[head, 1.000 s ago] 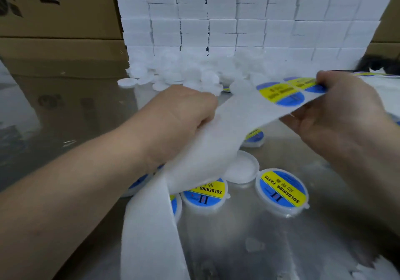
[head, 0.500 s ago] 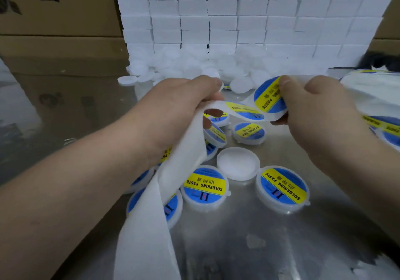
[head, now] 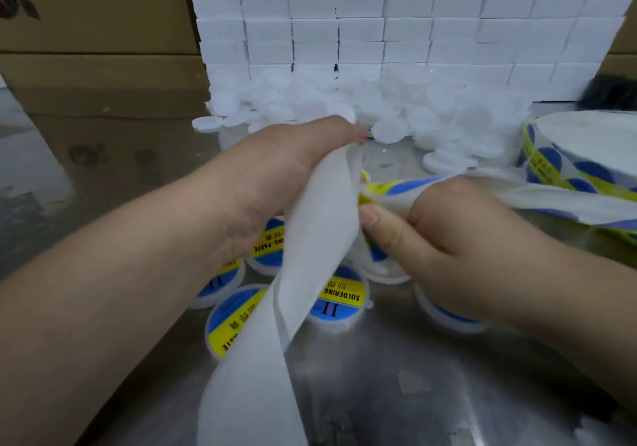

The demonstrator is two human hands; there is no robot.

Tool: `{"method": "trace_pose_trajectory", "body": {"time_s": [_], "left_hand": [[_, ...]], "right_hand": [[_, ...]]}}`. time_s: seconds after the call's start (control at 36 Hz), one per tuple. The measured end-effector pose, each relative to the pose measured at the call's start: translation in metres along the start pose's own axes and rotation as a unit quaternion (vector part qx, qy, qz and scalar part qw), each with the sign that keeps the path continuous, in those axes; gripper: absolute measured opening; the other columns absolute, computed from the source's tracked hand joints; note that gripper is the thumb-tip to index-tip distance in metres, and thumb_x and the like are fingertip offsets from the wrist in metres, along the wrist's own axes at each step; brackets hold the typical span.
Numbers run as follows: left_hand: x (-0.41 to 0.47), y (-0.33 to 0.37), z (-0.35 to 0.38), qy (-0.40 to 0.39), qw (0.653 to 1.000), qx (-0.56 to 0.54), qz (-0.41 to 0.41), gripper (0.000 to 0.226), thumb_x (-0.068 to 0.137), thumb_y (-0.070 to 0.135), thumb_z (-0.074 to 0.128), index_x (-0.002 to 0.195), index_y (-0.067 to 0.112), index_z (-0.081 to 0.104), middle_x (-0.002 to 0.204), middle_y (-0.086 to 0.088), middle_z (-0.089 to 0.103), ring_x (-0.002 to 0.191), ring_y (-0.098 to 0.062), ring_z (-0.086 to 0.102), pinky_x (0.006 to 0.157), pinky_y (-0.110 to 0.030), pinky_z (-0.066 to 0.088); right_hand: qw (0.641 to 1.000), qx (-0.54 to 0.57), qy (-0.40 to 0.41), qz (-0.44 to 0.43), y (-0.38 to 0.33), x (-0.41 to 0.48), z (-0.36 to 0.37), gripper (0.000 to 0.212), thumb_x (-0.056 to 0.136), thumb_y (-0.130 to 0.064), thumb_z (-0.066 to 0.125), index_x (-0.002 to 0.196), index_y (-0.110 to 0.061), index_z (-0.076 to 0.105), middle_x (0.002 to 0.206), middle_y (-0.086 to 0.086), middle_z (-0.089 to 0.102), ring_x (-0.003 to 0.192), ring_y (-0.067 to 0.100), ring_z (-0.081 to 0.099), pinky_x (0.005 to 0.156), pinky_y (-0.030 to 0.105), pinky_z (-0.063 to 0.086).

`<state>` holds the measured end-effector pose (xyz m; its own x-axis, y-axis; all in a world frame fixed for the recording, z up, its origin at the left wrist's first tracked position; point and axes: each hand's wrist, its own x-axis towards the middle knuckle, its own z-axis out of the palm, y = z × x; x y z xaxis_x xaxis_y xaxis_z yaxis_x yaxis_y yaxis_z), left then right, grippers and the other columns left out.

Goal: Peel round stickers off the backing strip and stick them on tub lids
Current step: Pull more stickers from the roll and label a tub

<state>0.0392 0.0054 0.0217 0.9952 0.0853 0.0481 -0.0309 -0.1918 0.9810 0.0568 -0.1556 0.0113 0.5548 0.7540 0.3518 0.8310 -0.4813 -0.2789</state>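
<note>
Backing strip [head: 310, 256] runs upright, pinched by left hand [head: 275, 173]; right hand [head: 444, 235] pinches sticker [head: 374, 197].

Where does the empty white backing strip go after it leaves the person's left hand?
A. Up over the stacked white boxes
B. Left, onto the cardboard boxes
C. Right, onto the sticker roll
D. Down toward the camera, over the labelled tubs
D: the backing strip hangs from the left hand down to the lower edge of the picture, covering parts of the labelled tubs.
</note>
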Motion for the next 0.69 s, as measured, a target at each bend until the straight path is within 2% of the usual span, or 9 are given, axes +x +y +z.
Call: {"method": "trace_pose_trajectory", "body": {"time_s": [0.11,0.19,0.28,0.36,0.42,0.47,0.56,0.61,0.69], "left_hand": [[0.001,0.001,-0.002,-0.048,0.998,0.023,-0.018,0.036,0.051,0.050,0.064,0.075,0.026,0.076,0.076,-0.004,0.073,0.064,-0.012,0.067,0.054,-0.020,0.051],[0.001,-0.002,-0.004,-0.065,0.996,0.064,-0.020,0.048,0.038,0.058,0.060,0.073,0.031,0.076,0.072,0.000,0.071,0.061,-0.009,0.063,0.068,-0.028,0.048],[-0.002,0.000,-0.003,-0.076,0.995,0.069,-0.014,0.042,0.043,0.058,0.059,0.071,0.030,0.075,0.073,0.001,0.072,0.057,-0.011,0.063,0.058,-0.025,0.051],[-0.004,0.004,-0.003,-0.062,0.997,0.045,0.008,0.027,0.058,0.050,0.061,0.057,0.025,0.071,0.058,0.004,0.066,0.045,-0.010,0.057,0.044,-0.017,0.044],[-0.002,0.005,-0.002,-0.050,0.998,0.045,0.014,0.041,0.048,0.051,0.065,0.072,0.019,0.075,0.071,-0.003,0.071,0.063,-0.020,0.066,0.067,-0.028,0.054],[-0.003,0.005,-0.001,-0.029,0.996,0.078,0.033,0.070,0.039,0.055,0.065,0.091,0.008,0.073,0.092,-0.016,0.071,0.089,-0.035,0.067,0.088,-0.046,0.051],[-0.009,0.007,0.003,-0.041,0.992,0.110,0.047,0.043,0.050,0.043,0.075,0.077,0.010,0.071,0.074,-0.010,0.071,0.065,-0.025,0.064,0.064,-0.031,0.051],[-0.014,0.008,0.005,-0.049,0.993,0.104,0.038,0.037,0.050,0.035,0.082,0.073,0.009,0.070,0.073,-0.015,0.069,0.060,-0.020,0.057,0.060,-0.026,0.045],[-0.014,0.007,0.008,0.029,0.995,0.068,0.071,0.028,0.064,0.037,0.074,0.058,0.011,0.064,0.054,-0.004,0.060,0.047,-0.013,0.050,0.048,-0.016,0.037]], "right_hand": [[0.993,-0.051,-0.058,-0.087,-0.002,0.000,0.003,0.038,0.085,-0.046,0.018,0.067,-0.021,0.041,0.070,0.001,0.055,0.069,0.022,0.049,0.070,0.039,0.042],[0.993,0.000,-0.014,-0.119,-0.002,0.000,0.001,0.031,0.092,-0.043,0.027,0.066,-0.031,0.039,0.062,-0.012,0.047,0.065,0.010,0.041,0.064,0.030,0.038],[0.992,0.066,0.033,-0.099,0.002,0.001,0.003,0.044,0.091,-0.040,0.033,0.077,-0.010,0.062,0.073,0.001,0.064,0.072,0.019,0.055,0.070,0.039,0.043],[0.978,0.162,0.133,-0.004,0.005,0.006,0.004,0.059,0.083,-0.046,0.037,0.080,0.008,0.061,0.078,0.028,0.063,0.075,0.039,0.059,0.067,0.049,0.047],[0.951,0.226,0.201,0.064,0.012,0.010,0.002,0.055,0.079,-0.045,0.044,0.080,0.008,0.059,0.083,0.033,0.060,0.075,0.040,0.059,0.068,0.049,0.049],[0.914,0.295,0.250,0.125,0.019,0.014,-0.001,0.045,0.073,-0.040,0.051,0.079,0.004,0.057,0.084,0.034,0.056,0.067,0.034,0.059,0.068,0.045,0.052],[0.846,0.413,0.287,0.178,0.029,0.018,-0.006,0.019,0.071,-0.024,0.059,0.061,-0.008,0.055,0.068,0.028,0.046,0.059,0.024,0.055,0.062,0.049,0.053],[0.802,0.507,0.274,0.158,0.032,0.019,-0.009,0.008,0.073,-0.018,0.058,0.073,-0.010,0.057,0.062,0.008,0.058,0.057,0.015,0.060,0.057,0.030,0.053],[0.720,0.647,0.217,0.126,0.030,0.020,-0.009,0.024,0.073,-0.028,0.053,0.086,-0.010,0.062,0.074,-0.001,0.070,0.074,0.016,0.068,0.073,0.028,0.054]]}}
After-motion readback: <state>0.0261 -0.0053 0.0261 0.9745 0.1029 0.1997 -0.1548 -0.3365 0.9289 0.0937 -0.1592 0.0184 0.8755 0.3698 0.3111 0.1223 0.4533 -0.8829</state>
